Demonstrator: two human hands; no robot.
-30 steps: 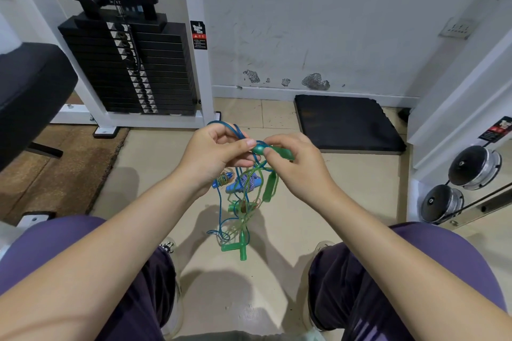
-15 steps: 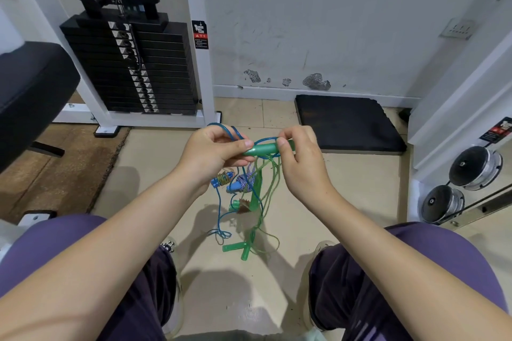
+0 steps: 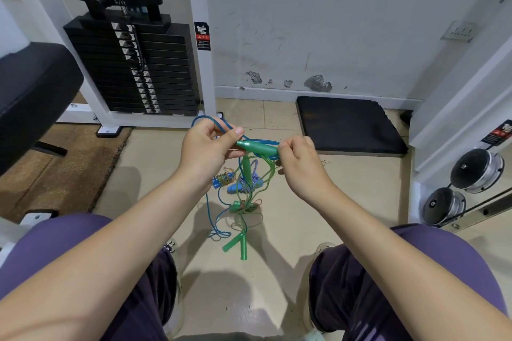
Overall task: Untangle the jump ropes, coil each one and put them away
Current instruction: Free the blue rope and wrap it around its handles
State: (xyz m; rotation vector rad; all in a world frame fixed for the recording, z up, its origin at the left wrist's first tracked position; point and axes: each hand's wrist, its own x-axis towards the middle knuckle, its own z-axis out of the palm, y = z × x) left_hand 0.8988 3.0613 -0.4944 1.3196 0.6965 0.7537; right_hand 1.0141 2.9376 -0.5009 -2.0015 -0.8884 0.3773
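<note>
A tangle of jump ropes hangs between my knees above the floor. My left hand [image 3: 209, 148] pinches a loop of the blue rope [image 3: 212, 120] between thumb and fingers. My right hand [image 3: 300, 159] grips one end of a green handle [image 3: 257, 147], which lies level between the two hands. Below hang thin green cord [image 3: 266, 183], another green handle [image 3: 247, 170], a blue handle [image 3: 235, 188] with blue-and-white braided cord, and a bundle wound with coloured bands [image 3: 223, 180]. Two more green handles [image 3: 238, 243] dangle lowest.
A weight stack [image 3: 138, 69] in a white frame stands at the back left, with a black padded seat [image 3: 30, 97] at the far left. A black mat [image 3: 349, 124] lies by the wall. Dumbbells [image 3: 460, 188] sit on a rack to the right. Beige floor lies below.
My right hand has drawn the green handle out to the right, from a bunched knot to a level position, and my hands have spread apart. The hanging ropes swung slightly.
</note>
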